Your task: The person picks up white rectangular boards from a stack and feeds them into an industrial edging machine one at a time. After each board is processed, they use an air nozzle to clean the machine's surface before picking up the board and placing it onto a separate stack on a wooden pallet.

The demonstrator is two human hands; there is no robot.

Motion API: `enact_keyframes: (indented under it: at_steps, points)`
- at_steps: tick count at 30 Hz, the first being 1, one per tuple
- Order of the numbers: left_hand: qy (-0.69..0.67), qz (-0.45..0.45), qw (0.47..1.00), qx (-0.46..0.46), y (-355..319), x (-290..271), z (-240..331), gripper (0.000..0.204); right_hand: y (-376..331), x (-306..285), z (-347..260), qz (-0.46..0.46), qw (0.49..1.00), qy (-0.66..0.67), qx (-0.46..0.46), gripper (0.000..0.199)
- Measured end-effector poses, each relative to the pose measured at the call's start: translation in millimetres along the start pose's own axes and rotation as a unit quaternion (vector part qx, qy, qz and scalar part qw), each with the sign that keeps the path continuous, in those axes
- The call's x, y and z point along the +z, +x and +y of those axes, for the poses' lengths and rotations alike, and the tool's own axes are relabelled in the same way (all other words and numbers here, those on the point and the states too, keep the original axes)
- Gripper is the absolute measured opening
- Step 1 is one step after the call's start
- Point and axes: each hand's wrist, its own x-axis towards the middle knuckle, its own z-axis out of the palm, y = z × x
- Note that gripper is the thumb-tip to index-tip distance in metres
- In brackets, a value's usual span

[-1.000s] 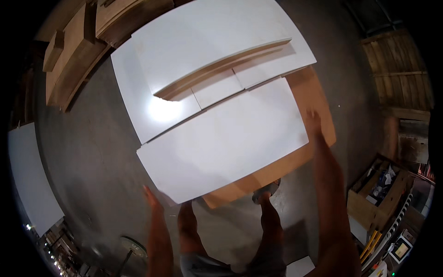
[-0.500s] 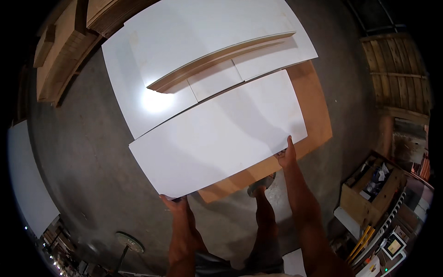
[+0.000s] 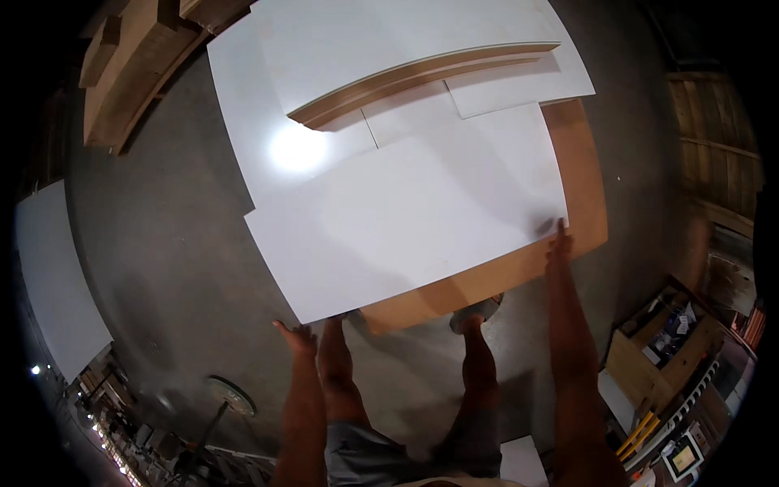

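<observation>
A large white rectangular panel (image 3: 406,219) lies across a brown board (image 3: 584,178), which shows along its right and near sides. Its far edge meets other white panels (image 3: 511,89). Just below the panel's near left corner is my left hand (image 3: 298,336), thumb spread out, apparently holding nothing. My right hand (image 3: 559,243) is at the near right corner, its fingers stretched out and slightly blurred. Whether its fingertips touch the panel's edge I cannot tell.
Long narrow brown-edged strips (image 3: 422,77) rest on the far white panels. Stacked boards (image 3: 134,77) stand at the far left, and another white panel (image 3: 61,268) is at the left edge. A wooden box of odds and ends (image 3: 665,341) sits at right. A round-based stand (image 3: 233,395) is lower left.
The white panel now lies against the far panels, with the gap along its far edge closed. Both hands have loosened from its near corners, and the right has moved outward. My view has shifted.
</observation>
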Motion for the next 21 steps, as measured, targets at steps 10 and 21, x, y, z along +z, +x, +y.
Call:
enact_keyframes:
  at_steps: [10,21]
  points:
    - [0.245,-0.257,0.923,0.149,-11,77,96,0.093,8,19,-76,-0.248,0.942,-0.206,-0.097,0.070]
    - [0.383,-0.041,0.904,0.187,-30,20,113,0.102,26,-46,-36,-0.085,0.943,-0.222,-0.232,0.094]
